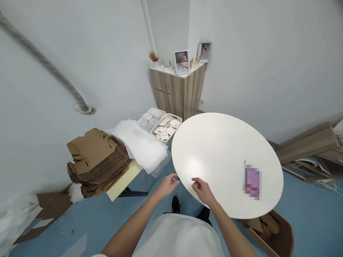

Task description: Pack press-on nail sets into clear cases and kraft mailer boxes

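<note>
My left hand (168,184) is held just off the near left edge of the round white table (222,142), above the floor. Its fingers are loosely bent and a little apart, with nothing in them. Over the table's near left rim hovers my right hand (201,188), also empty, its fingers bent and slightly spread. A pixelated purple item (252,182) lies on the table to the right of that hand. Left of my left hand are a sheaf of white foam sheets (136,142) and a stack of folded brown cardboard boxes (98,157).
Beyond the foam sheets stand a basket of white cards (166,129) and a tray of clear plastic bags (150,119). A wooden corner cabinet (175,91) stands at the back. On the floor at the right is an opened cardboard carton (284,232).
</note>
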{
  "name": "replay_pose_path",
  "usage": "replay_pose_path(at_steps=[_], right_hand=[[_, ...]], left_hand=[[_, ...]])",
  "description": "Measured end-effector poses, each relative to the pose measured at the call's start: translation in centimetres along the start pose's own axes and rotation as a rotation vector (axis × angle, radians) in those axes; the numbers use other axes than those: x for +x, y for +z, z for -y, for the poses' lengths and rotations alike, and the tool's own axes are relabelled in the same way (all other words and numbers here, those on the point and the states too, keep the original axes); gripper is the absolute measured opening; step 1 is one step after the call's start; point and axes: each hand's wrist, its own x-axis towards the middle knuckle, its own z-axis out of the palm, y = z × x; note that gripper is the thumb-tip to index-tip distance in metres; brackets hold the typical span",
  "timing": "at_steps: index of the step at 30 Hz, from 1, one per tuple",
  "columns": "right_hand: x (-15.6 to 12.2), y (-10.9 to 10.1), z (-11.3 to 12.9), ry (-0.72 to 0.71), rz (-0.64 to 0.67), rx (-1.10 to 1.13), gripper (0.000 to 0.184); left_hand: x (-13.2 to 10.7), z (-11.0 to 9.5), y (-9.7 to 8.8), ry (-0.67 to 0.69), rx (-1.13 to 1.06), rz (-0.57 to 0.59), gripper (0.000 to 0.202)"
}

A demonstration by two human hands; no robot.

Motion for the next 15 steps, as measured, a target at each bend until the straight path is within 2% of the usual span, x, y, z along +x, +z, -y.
replay_pose_path(at_steps=[4, 8, 11, 15], right_hand=[[1.9, 1.6, 1.5, -0.013, 0.099, -0.056, 0.032], [4.4, 1.1, 1.4, -0.007, 0.149, -0.079, 0.032], [7.3, 0.5, 1.4, 0.011, 0.157, -0.059, 0.032], [11.6, 0.3, 2.6, 0.035, 0.124, -0.009, 0.034]], left_hand=[[0.6, 1.5, -3.3, -0.039, -0.025, -0.046, 0.049], [2.0, 1.7, -5.8, -0.079, -0.006, -0.039, 0.056], [3.0, 1.8, -7.5, -0.13, 0.016, 0.009, 0.063], [4.5, 1.7, -9.6, -0.173, -0.096, 0.038, 0.066]])
